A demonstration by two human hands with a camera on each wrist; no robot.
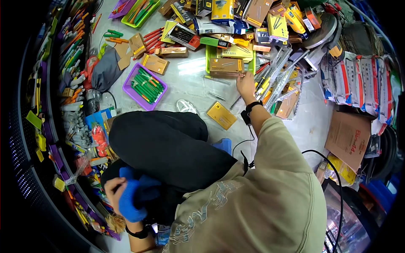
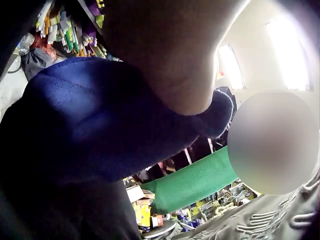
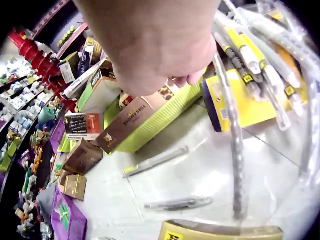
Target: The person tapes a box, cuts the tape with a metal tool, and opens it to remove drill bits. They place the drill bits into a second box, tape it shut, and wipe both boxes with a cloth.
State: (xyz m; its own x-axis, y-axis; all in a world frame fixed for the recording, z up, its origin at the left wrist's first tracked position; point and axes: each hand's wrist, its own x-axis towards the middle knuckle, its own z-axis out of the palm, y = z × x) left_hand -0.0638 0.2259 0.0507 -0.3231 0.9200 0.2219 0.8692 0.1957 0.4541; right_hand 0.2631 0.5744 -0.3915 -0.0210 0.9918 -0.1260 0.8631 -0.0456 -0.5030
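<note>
In the head view my right hand point(image 1: 247, 86) grips the right end of a brown cardboard box point(image 1: 226, 66) lying in a lime-green basket point(image 1: 253, 63). Curled fingers show at the basket in the right wrist view, where the brown box point(image 3: 131, 120) sits along the green ribbed wall. My left hand point(image 1: 113, 193) holds a bunched blue cloth point(image 1: 131, 204) beside the knee; the cloth point(image 2: 100, 115) fills much of the left wrist view. To the right of my right hand lie clear-packed drill bits point(image 1: 276, 78). Two thin clear packets, one a clear tube point(image 3: 156, 161), lie below the basket.
A mustard box point(image 1: 221, 115) lies on the floor near the shoe. The purple basket point(image 1: 126, 86) holds green packs. Heaped boxes point(image 1: 257, 14) stand at the back, stacked white packs point(image 1: 358, 80) at right. A black cable point(image 1: 333, 168) loops beside the person; crowded shelves run along the left.
</note>
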